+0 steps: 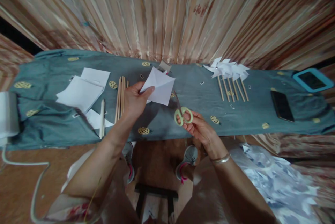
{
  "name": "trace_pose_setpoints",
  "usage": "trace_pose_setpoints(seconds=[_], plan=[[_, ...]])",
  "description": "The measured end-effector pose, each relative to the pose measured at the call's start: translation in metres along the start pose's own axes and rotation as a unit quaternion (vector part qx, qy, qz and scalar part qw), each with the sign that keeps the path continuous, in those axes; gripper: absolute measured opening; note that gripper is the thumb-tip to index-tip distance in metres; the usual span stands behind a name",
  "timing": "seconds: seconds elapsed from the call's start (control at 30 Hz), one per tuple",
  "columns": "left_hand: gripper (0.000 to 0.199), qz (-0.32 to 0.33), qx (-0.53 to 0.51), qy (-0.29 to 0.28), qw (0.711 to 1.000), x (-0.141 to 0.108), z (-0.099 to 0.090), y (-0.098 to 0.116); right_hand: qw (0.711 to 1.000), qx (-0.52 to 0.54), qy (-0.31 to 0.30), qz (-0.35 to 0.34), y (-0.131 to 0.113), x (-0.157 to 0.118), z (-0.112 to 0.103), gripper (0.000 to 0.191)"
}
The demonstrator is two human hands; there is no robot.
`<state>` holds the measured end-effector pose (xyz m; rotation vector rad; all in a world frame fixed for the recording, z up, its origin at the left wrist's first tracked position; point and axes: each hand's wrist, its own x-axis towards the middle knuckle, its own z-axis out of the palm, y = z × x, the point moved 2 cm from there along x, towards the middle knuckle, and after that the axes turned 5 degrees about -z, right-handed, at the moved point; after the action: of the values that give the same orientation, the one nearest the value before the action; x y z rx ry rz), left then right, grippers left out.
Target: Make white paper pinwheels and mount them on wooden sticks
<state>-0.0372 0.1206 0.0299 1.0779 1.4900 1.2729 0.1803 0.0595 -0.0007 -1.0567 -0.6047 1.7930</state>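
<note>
My left hand (137, 100) pinches a creased white square of paper (161, 86) between thumb and fingers, held above the cloth-covered table. My right hand (197, 126) grips a pair of scissors (183, 115) by the pale green handles. Their blades point up and away, close to the paper's lower right edge but apart from it. Wooden sticks (120, 94) lie just left of my left hand, partly behind it. Beneath the paper, a small grey and pink item (165, 66) shows only in part.
White paper sheets (81, 93) and a white pen-like tool (102, 119) lie on the left. Paper pinwheels (227, 69) on sticks rest right of centre. Further right are a black phone (282, 106) and a blue-framed tablet (312, 79). A bag of white paper pieces (277, 178) stands below.
</note>
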Motion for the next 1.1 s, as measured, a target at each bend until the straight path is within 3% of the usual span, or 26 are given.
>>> trace_pose_setpoints(seconds=[0.2, 0.33, 0.57, 0.8, 1.1], plan=[[0.015, -0.005, 0.013, 0.003, 1.000, 0.003, -0.002, -0.009, 0.999, -0.002, -0.021, 0.029, 0.009, -0.003, 0.007, 0.029], [0.017, 0.005, 0.010, 0.003, 1.000, 0.011, -0.005, -0.017, 0.999, 0.008, -0.041, 0.002, 0.013, -0.003, 0.010, 0.034], [0.018, 0.023, 0.021, 0.021, 0.999, 0.021, -0.007, -0.021, 0.989, -0.115, -0.092, -0.030, 0.019, -0.005, 0.015, 0.052], [0.021, 0.036, 0.053, 0.004, 0.998, 0.020, -0.003, -0.028, 0.986, -0.146, -0.073, -0.039, 0.021, -0.001, 0.015, 0.050], [0.015, 0.023, 0.049, 0.004, 0.999, 0.013, 0.002, -0.017, 0.983, -0.162, -0.073, -0.043, 0.019, -0.001, 0.018, 0.047]])
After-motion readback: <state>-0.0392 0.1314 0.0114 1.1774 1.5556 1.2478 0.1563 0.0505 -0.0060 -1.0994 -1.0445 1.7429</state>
